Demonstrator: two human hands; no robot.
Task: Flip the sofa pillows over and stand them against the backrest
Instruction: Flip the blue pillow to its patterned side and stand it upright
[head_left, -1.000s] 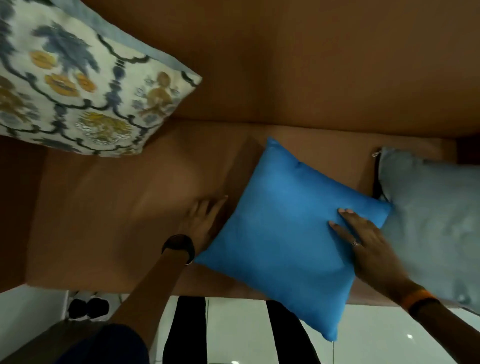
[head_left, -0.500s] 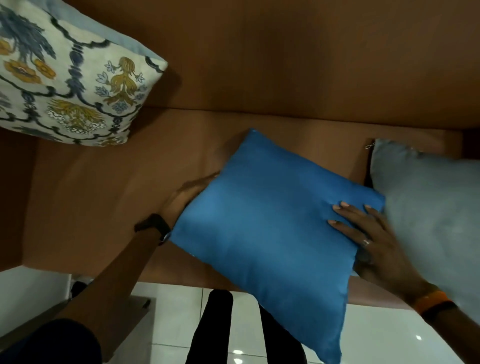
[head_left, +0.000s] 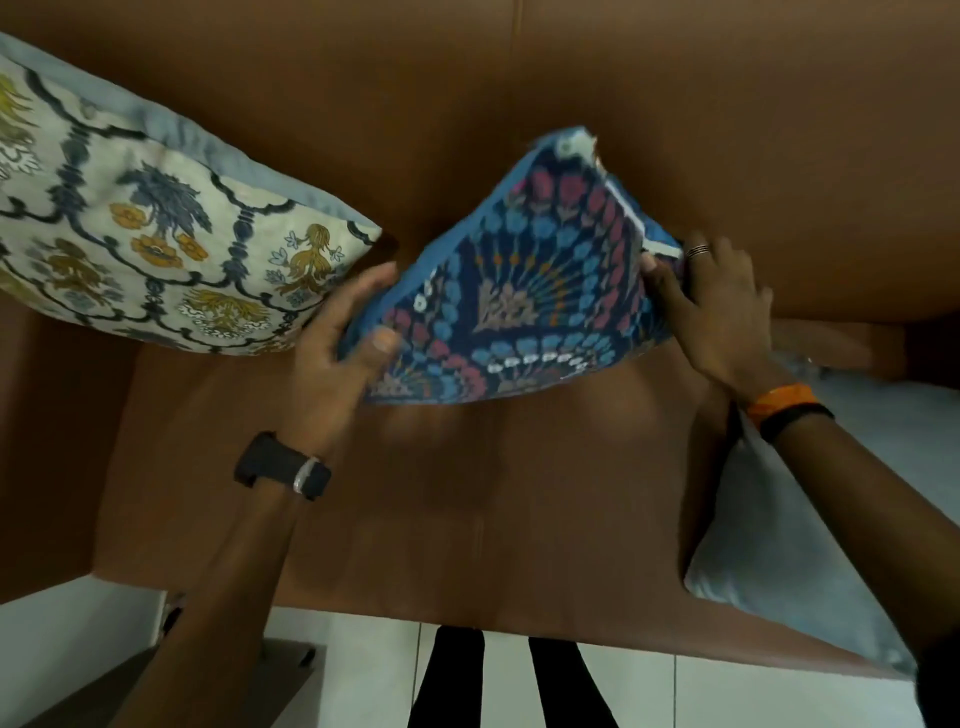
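Mid-flip on the patterned pillow (head_left: 519, 306): held up off the seat (head_left: 467, 493) near the backrest (head_left: 675, 130), left hand (head_left: 337, 353) and right hand (head_left: 717, 312) pinching opposite edges. Next, probably: lower bottom edge to seat's back edge, lean upright, let go.

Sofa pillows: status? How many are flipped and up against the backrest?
Done: the cream floral pillow leans on the backrest at left. In hand: the dark-blue patterned pillow, patterned face showing, held by the left hand and right hand, top corner near the backrest, not yet settled. Left: the pale grey pillow lies flat on the seat at right.
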